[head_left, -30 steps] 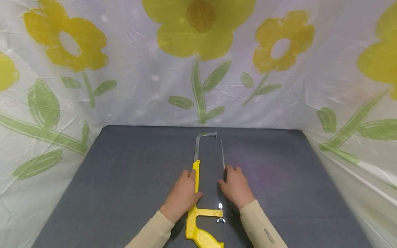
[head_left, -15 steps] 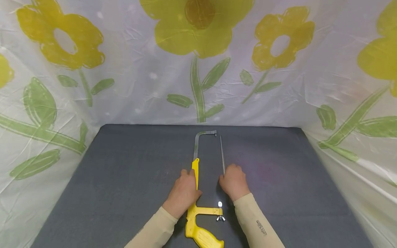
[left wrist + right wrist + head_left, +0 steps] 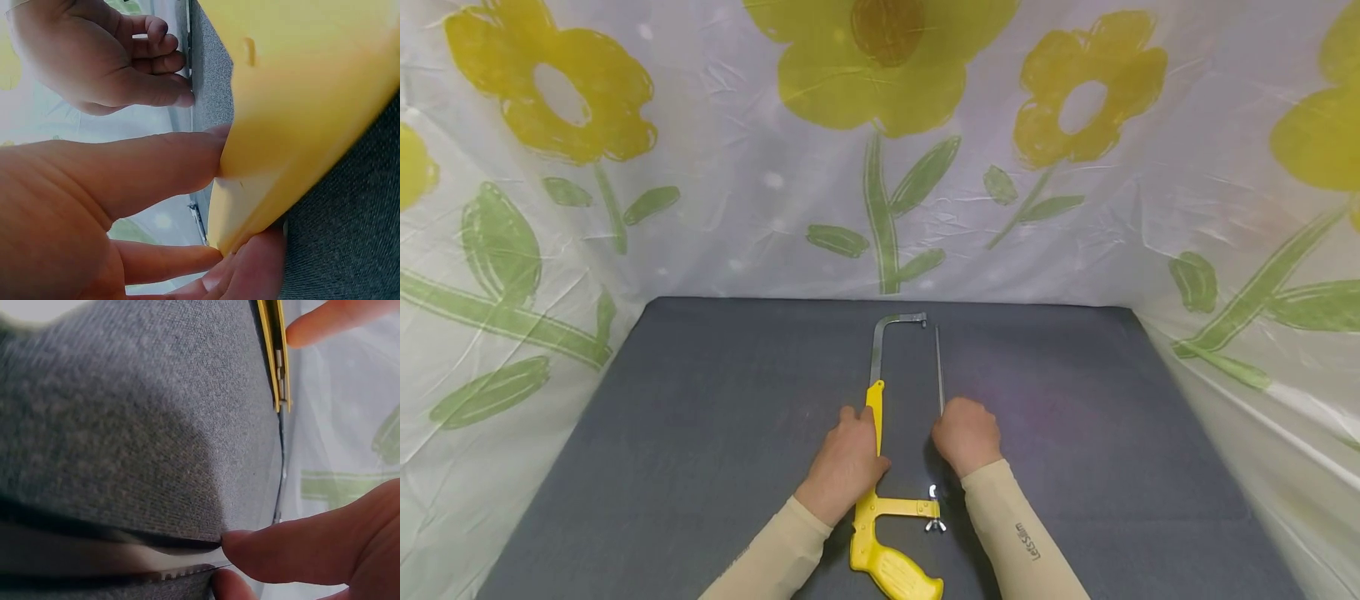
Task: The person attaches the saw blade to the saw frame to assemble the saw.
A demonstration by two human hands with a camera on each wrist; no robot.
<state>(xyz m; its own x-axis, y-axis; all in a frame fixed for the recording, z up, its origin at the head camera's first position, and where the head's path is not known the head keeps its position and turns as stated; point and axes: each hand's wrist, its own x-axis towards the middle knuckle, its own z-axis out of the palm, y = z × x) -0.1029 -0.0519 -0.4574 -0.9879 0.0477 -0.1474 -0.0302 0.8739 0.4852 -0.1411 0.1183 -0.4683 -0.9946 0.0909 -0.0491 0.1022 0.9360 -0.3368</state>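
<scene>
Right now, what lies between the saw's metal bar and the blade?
Only bare dark table between the metal bar and the blade, in the head view.

"Is your head view evenly lit?"
"Softly; a dim shadow lies on the bench [image 3: 700, 433] beside your right hand [image 3: 967, 435]."
"Your wrist views?"
"Left washes the curtain [image 3: 169, 215] pale; right blurs your near blade [image 3: 75, 553]."

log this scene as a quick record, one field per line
left grip: holds the yellow-and-silver metal hacksaw frame at its yellow section
right grip: pinches the long, thin, toothed grey metal blade
blade position: along the frame's open side, far end not attached
frame fitting: silver metal wing nut at the end of the yellow crossbar
surface: dark grey, woven
backdrop: white sheet printed with yellow flowers and green leaves
</scene>
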